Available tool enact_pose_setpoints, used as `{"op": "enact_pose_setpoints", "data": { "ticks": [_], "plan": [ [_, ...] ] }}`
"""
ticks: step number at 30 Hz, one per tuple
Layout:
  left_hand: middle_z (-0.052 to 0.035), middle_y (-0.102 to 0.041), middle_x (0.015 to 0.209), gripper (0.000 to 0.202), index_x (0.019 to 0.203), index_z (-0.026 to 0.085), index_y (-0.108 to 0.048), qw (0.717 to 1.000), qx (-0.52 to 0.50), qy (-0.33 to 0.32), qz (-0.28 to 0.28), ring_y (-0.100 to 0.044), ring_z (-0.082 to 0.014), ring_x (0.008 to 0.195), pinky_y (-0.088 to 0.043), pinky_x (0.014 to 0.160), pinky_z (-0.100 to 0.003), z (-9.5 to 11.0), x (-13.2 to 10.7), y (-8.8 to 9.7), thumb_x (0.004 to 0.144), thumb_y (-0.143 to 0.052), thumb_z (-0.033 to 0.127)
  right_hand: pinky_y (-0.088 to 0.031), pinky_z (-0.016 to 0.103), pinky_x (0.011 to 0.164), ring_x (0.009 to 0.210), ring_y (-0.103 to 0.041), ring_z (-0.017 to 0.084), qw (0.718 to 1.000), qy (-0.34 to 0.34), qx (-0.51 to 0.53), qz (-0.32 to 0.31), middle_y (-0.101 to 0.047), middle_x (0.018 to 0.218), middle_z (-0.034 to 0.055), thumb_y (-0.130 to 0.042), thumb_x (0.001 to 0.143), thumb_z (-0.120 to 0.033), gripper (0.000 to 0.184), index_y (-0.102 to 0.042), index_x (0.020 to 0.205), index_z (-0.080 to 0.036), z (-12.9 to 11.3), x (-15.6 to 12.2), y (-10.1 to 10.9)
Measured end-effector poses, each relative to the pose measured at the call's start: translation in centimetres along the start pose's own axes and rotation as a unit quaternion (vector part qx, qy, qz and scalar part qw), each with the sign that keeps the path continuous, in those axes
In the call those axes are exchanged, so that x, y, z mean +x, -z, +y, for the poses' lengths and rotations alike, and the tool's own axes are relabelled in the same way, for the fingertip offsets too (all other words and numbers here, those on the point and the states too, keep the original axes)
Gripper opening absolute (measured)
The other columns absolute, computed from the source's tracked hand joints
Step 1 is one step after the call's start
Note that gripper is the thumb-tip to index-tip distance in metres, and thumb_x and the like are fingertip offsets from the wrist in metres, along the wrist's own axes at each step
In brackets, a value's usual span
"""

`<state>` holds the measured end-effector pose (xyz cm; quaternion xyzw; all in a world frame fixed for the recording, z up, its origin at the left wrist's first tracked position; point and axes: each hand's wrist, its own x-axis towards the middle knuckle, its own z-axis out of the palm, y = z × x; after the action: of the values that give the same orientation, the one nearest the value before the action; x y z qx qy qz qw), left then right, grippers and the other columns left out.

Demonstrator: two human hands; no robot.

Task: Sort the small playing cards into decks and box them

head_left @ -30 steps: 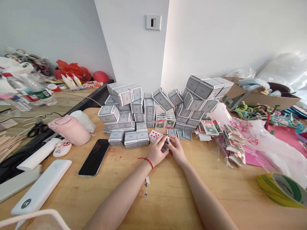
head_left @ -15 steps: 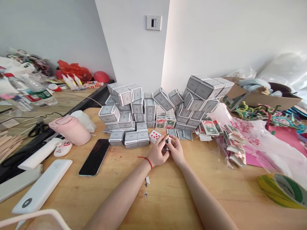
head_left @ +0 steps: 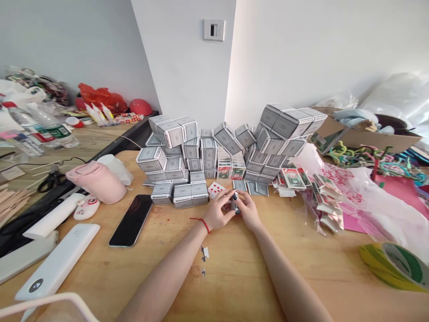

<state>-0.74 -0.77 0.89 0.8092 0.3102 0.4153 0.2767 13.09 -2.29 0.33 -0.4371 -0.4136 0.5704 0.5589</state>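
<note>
My left hand (head_left: 217, 211), with a red string on the wrist, and my right hand (head_left: 248, 212) meet above the table. Their fingers are closed around a small playing card piece (head_left: 233, 205), grey and white and mostly covered by the fingers; whether it is one card or several I cannot tell. Just beyond my left fingertips a red-diamond playing card (head_left: 216, 190) lies face up. A few grey-backed cards (head_left: 257, 188) rest flat beyond my right hand. Behind them rise blocks of grey-patterned card packs (head_left: 191, 193), stacked high on both sides.
Red and green card boxes (head_left: 294, 178) lie right of the stacks, near opened boxes (head_left: 326, 203). A black phone (head_left: 131, 220), a white power bank (head_left: 60, 261) and a pink cup (head_left: 100, 181) are on the left. Yellow-green tape (head_left: 377, 264) sits at right; paper scraps (head_left: 205, 253) lie between my forearms.
My right hand has shifted slightly and its fingers have turned around the card piece. My left hand stays close to it, a little further left. The stacks stand as before.
</note>
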Motion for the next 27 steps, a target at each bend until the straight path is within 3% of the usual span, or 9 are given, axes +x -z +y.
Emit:
{"op": "enact_pose_setpoints", "data": {
  "ticks": [10, 18, 27],
  "plan": [
    [-0.0076, -0.049, 0.119, 0.059, 0.122, 0.025, -0.044, 0.999, -0.003, 0.013, 0.037, -0.047, -0.0221, 0.110, -0.043, 0.093, -0.040, -0.66, -0.03, -0.25, 0.067, -0.063, 0.022, -0.051, 0.034, 0.059, 0.071, -0.064, 0.024, 0.999, -0.007, -0.027, -0.023, -0.068, 0.080, 0.0066, -0.062, 0.065, -0.050, 0.048, -0.053, 0.101, -0.019, -0.18, 0.01, 0.13],
    [-0.0066, -0.049, 0.121, 0.061, 0.122, 0.026, -0.044, 0.999, 0.014, -0.021, 0.043, -0.048, -0.0210, 0.110, -0.042, 0.094, -0.039, -1.12, -0.23, -0.32, 0.065, -0.064, 0.015, -0.049, 0.033, 0.068, 0.077, -0.061, 0.020, 0.999, 0.044, -0.021, 0.002, -0.065, 0.090, 0.0047, -0.064, 0.065, -0.043, 0.045, -0.051, 0.102, -0.023, 0.31, -0.06, 0.10],
    [-0.0058, -0.052, 0.117, 0.060, 0.118, 0.027, -0.048, 0.998, 0.012, -0.034, 0.047, -0.048, -0.0215, 0.107, -0.041, 0.093, -0.042, -0.63, -0.04, -0.33, 0.062, -0.066, 0.014, -0.047, 0.028, 0.059, 0.071, -0.060, 0.018, 1.000, 0.022, 0.004, -0.013, -0.064, 0.087, 0.0030, -0.066, 0.063, -0.039, 0.047, -0.050, 0.106, -0.024, 0.25, -0.17, 0.49]
  ]
}}
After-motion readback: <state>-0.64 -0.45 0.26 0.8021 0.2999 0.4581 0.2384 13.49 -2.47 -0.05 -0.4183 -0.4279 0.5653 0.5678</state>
